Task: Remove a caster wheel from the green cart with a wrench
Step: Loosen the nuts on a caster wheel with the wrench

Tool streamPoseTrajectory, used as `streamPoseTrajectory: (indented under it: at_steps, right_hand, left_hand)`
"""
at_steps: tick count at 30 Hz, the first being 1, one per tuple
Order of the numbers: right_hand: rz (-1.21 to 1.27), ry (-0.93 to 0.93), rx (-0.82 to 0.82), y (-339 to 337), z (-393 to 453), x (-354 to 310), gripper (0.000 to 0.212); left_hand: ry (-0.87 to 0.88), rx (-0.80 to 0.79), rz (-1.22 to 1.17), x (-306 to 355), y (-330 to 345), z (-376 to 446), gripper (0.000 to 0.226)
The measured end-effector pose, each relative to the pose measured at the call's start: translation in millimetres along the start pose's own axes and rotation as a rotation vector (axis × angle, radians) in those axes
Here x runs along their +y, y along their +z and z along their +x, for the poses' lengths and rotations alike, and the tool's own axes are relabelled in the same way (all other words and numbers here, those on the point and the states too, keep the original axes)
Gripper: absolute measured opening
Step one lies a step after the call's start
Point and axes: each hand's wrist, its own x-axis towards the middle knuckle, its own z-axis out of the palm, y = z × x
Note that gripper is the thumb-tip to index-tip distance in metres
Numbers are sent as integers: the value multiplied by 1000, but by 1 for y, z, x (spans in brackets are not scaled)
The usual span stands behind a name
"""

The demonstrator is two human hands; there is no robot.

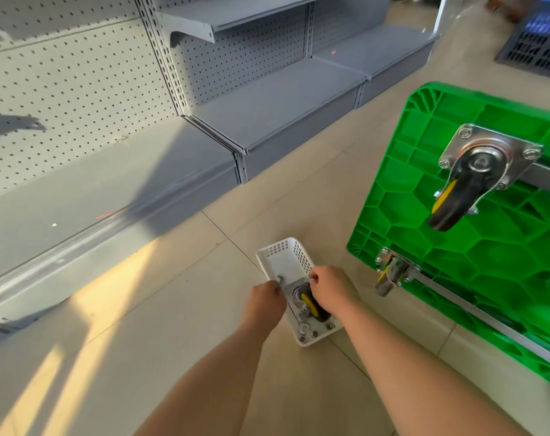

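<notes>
Head: wrench (pixel 280 280) between both hands.

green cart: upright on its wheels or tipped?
Tipped. The green plastic cart stands on edge on the tiled floor, its ribbed underside facing the camera, two metal-plated caster wheels off the ground.

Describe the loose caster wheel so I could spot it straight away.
Find the green plastic cart tipped on its side on the tiled floor; left of it stands a white perforated plastic basket. The black-and-yellow caster wheel lies inside, between both hands, unlike the two casters bolted to the cart.
</notes>
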Motion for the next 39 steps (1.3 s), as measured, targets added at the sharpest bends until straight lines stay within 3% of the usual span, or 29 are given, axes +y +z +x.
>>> streamPoseTrajectory:
  at_steps: [4, 9, 14, 26, 30, 39]
  right_hand:
    - [-2, -23, -48, 12, 21, -14, 24]
    - [-139, -28, -187, 32, 51, -28, 33]
    - [-219, 79, -317, 45, 73, -38, 37]
    - [-225, 215, -266, 76, 110, -49, 29]
    - [-207, 243, -329, 85, 114, -54, 31]
    - [-228, 202, -258, 84, 117, -60, 28]
  left_hand:
    - [-149, 80, -169, -10, -5, 18, 14]
    - [-251, -13, -303, -20, 2, 43, 24]
    - [-271, -60, -372, -21, -4, 54, 22]
    - [-293, -145, -564, -34, -9, 62, 11]
    - [-289, -174, -593, -36, -12, 62, 12]
    - [-303, -203, -587, -38, -18, 60, 10]
